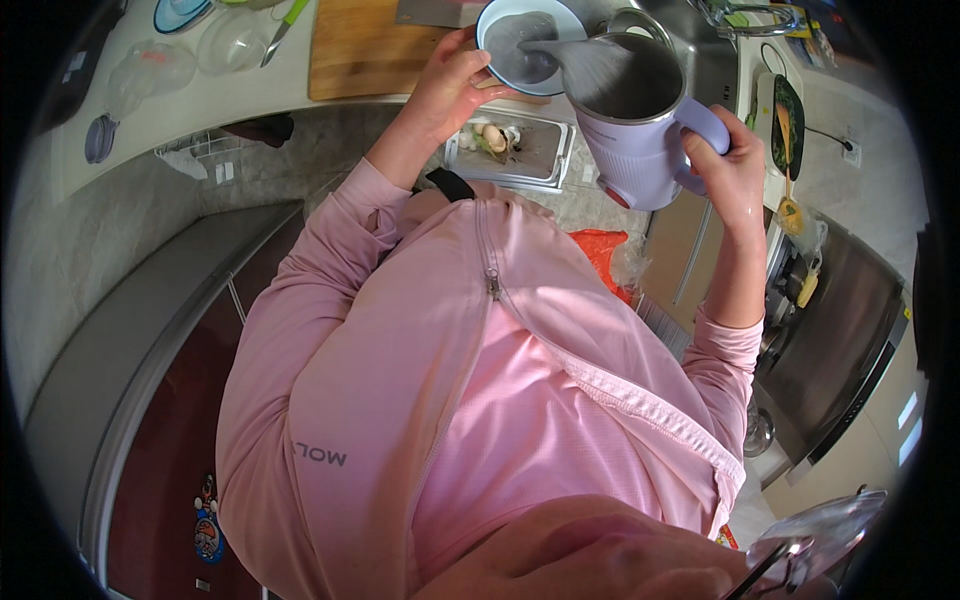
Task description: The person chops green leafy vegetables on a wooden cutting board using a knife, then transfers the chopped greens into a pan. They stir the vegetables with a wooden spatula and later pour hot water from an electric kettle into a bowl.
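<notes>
My left hand grips a white bowl with a blue rim by its near left side. The bowl is tilted and holds grey liquid. My right hand is closed around the handle of a lavender blender jug with a ribbed lower body. The jug leans towards the bowl, and a grey stream runs from its mouth into the bowl. Water drops show on my right wrist.
Left of the bowl, a wooden cutting board lies on the counter, near a green-handled knife and a clear bowl. Below is a waste bin with eggshells. A steel sink and a dark tray of greens are at right.
</notes>
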The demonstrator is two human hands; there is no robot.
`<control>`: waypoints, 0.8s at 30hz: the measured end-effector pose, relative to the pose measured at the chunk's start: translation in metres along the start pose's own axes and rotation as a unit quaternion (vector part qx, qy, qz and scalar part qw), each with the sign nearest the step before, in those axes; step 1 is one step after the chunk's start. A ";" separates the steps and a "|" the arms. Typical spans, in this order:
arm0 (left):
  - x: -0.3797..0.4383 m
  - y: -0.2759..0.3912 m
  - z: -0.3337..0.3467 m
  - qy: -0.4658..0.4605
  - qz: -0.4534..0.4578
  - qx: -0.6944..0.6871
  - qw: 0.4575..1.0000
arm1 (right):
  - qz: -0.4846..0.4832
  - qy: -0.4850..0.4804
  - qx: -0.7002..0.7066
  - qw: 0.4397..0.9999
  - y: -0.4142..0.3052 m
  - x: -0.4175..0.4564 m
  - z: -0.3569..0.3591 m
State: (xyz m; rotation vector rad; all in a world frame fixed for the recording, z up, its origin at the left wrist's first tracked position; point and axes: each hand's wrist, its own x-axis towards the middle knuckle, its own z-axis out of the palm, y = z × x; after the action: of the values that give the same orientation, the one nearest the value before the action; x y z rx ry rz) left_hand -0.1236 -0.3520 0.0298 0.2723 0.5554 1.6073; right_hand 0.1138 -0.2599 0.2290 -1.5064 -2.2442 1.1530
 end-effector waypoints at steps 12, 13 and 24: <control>-0.005 0.011 -0.012 0.005 -0.008 0.005 1.000 | -0.004 0.000 -0.001 1.000 -0.015 0.007 0.014; -0.006 0.013 -0.014 0.006 -0.010 0.007 1.000 | -0.001 -0.004 -0.007 1.000 -0.017 0.008 0.015; -0.022 0.038 -0.047 0.073 0.023 -0.017 0.997 | -0.011 -0.025 -0.033 0.999 -0.046 0.030 0.055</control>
State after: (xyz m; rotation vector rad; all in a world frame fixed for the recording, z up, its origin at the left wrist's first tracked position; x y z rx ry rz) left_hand -0.1769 -0.3839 0.0120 0.1425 0.6373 1.6881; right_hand 0.0380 -0.2694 0.2166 -1.4896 -2.3481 1.1322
